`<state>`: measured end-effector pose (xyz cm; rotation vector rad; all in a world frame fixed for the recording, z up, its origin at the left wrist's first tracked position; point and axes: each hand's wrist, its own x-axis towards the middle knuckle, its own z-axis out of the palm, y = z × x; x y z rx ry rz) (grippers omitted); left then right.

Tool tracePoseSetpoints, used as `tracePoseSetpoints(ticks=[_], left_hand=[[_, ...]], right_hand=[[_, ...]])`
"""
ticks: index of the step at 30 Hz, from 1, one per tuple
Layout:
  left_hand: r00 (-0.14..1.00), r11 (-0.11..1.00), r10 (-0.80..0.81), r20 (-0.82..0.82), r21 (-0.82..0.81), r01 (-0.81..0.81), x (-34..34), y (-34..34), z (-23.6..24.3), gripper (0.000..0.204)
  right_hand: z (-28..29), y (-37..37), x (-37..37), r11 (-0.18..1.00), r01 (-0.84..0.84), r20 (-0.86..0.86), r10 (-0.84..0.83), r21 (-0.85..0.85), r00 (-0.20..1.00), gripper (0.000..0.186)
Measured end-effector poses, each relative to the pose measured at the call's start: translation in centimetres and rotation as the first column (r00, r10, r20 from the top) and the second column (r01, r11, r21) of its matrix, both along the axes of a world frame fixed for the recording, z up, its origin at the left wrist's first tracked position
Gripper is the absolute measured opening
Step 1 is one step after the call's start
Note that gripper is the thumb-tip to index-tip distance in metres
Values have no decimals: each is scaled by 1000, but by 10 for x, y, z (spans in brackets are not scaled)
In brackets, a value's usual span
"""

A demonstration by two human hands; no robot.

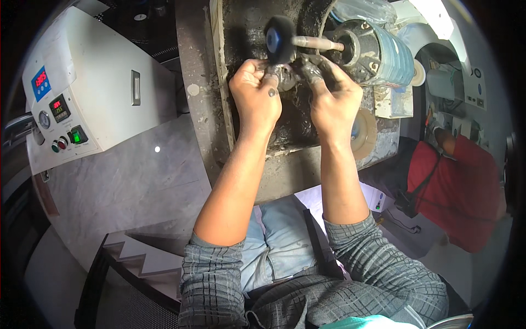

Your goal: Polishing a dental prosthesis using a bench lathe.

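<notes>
My left hand (254, 93) and my right hand (333, 98) are side by side over a grimy trough (298, 129), fingers closed and smeared with dark grey slurry. Between them they pinch a small, shiny, slurry-coated piece (286, 78); its exact kind is hard to make out. Its top edge is right beneath a black, brush-like polishing wheel (281, 41) with a blue hub, blurred at its rim. Whether wheel and piece touch is hidden. A tapered metal spindle (316, 43) joins the wheel to a motor (378, 54) on the right.
A pale wheel-shaped disc (361, 134) leans by my right wrist. To the left stands a white machine (118, 71) with lit displays and switches. A person in a red shirt (457, 186) is at the right. White stepped panels (145, 260) stand at lower left.
</notes>
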<state>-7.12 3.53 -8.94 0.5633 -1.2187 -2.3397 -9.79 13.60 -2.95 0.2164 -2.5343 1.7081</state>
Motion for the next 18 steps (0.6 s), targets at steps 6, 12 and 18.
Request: tracePoseSetpoints(ticks=[6, 12, 18], left_hand=[[996, 996, 78, 42, 36, -80, -2, -5, -4, 23], [999, 1000, -12, -41, -25, 11, 8, 2, -1, 21], [998, 997, 65, 5, 42, -65, -2, -2, -2, 19]], right_hand=[[-5, -13, -10, 1000, 8, 39, -9, 3, 999, 24], [1, 1, 8, 997, 20, 18, -18, -78, 1000, 23], [-1, -8, -8, 1000, -11, 37, 10, 14, 999, 25]])
